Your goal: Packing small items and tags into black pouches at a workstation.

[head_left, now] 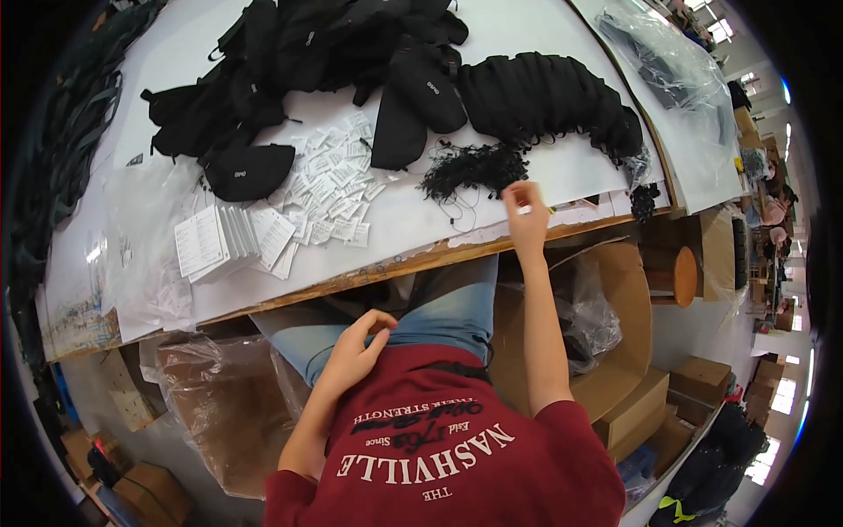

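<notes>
My right hand (527, 218) reaches up to the front edge of the white-topped table (395, 230). It pinches a small white piece with a yellowish tip. Its fingers are right beside a tangle of thin black cords (474, 169). My left hand (358, 344) rests on my thigh in blue jeans, fingers loosely curled with nothing in them. Scattered white paper tags (338, 184) and a stack of white cards (211, 241) lie to the left. Black waist bags (263, 97) are heaped at the back, and a row of folded black bags (544, 97) lies behind the cords.
A clear plastic bag (140, 228) lies at the table's left. An open cardboard box lined with plastic (615, 316) stands under the table on my right, next to a round wooden stool (680, 274). More cartons (702, 378) sit on the floor, and another plastic-lined box (219, 404) is on my left.
</notes>
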Action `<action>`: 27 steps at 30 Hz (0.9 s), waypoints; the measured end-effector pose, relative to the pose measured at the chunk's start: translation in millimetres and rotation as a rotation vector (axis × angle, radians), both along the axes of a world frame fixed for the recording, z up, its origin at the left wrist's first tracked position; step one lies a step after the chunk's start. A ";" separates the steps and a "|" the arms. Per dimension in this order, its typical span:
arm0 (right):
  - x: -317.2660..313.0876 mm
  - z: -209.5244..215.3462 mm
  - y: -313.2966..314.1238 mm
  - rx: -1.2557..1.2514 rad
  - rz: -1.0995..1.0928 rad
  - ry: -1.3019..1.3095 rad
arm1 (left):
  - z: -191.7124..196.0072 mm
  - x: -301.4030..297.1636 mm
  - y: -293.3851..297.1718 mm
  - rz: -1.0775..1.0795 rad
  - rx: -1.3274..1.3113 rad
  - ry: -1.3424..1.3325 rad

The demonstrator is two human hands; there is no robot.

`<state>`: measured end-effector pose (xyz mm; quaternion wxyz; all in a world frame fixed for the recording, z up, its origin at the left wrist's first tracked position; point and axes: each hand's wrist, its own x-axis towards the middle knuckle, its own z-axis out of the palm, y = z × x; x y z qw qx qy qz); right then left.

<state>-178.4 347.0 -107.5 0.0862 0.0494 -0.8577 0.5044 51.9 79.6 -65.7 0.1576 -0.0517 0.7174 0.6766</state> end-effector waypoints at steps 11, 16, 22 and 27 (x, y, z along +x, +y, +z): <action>35.0 17.8 -38.6 0.606 0.383 -0.108 | 17.5 8.8 -1.2 -0.027 -0.052 0.092; 20.6 27.2 -22.5 0.452 0.503 -0.330 | 150.3 -22.7 -24.4 -0.199 0.255 0.674; -8.2 24.0 -48.8 0.597 0.196 -0.167 | 234.7 -7.5 18.8 0.213 0.904 1.076; -7.5 4.8 -61.6 0.737 0.298 0.029 | 220.8 -23.0 -51.7 -0.820 1.325 1.107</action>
